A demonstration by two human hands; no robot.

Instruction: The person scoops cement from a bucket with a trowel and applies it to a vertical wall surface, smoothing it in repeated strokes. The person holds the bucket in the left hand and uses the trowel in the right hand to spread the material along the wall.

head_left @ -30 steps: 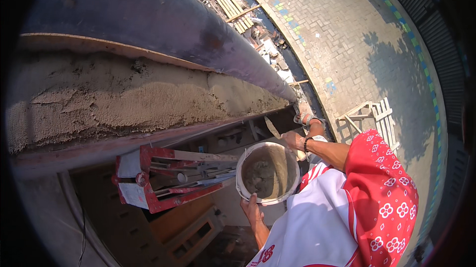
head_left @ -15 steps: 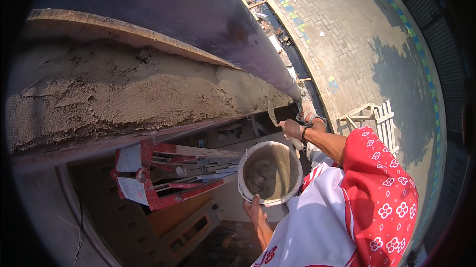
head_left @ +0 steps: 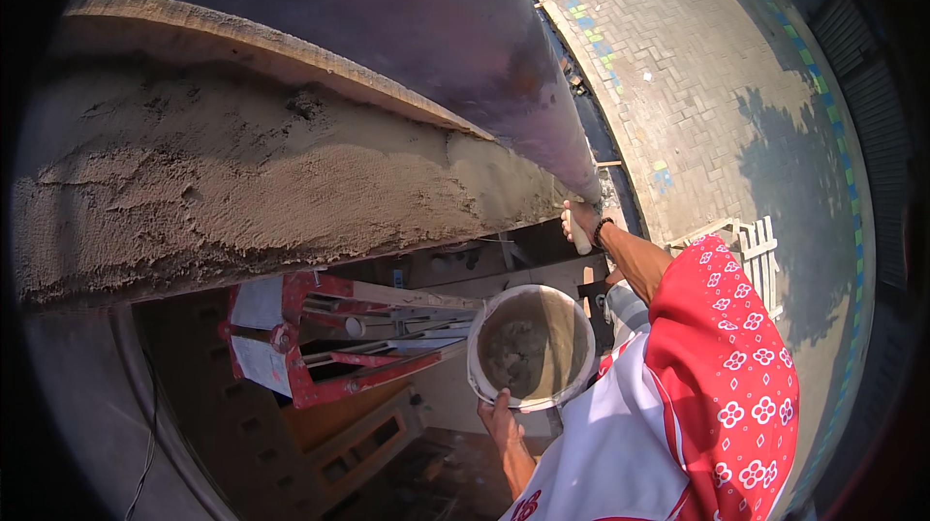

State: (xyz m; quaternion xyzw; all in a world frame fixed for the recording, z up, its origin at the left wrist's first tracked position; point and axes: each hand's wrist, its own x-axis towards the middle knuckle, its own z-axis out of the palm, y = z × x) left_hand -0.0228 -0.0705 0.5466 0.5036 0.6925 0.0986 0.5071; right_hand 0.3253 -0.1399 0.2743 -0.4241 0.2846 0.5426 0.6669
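My left hand [head_left: 502,422] grips the near rim of a round white bucket [head_left: 473,366], thumb over the edge. Grey wet mortar [head_left: 516,352] lies inside it, partly in sunlight. My right hand [head_left: 587,219], with a dark beaded bracelet at the wrist, is closed around the pale handle of a trowel [head_left: 580,236]. It reaches to the far right end of the mortar-covered ledge [head_left: 291,177], beside the dark wall. The trowel's blade is not visible from here. Rough, torn patches mark the mortar's left part and lower edge; toward the right it looks smoother.
A wooden board [head_left: 291,54] edges the mortar below a dark purplish curved surface [head_left: 387,27]. Left of the bucket stands a red, paint-spattered stepladder [head_left: 295,371]. Far below on the right are a paved road [head_left: 678,85] and a slatted wooden frame [head_left: 760,255].
My right hand has moved up and forward to the ledge's end with the trowel, whose blade showed before. My left hand still holds the bucket. The view has shifted slightly.
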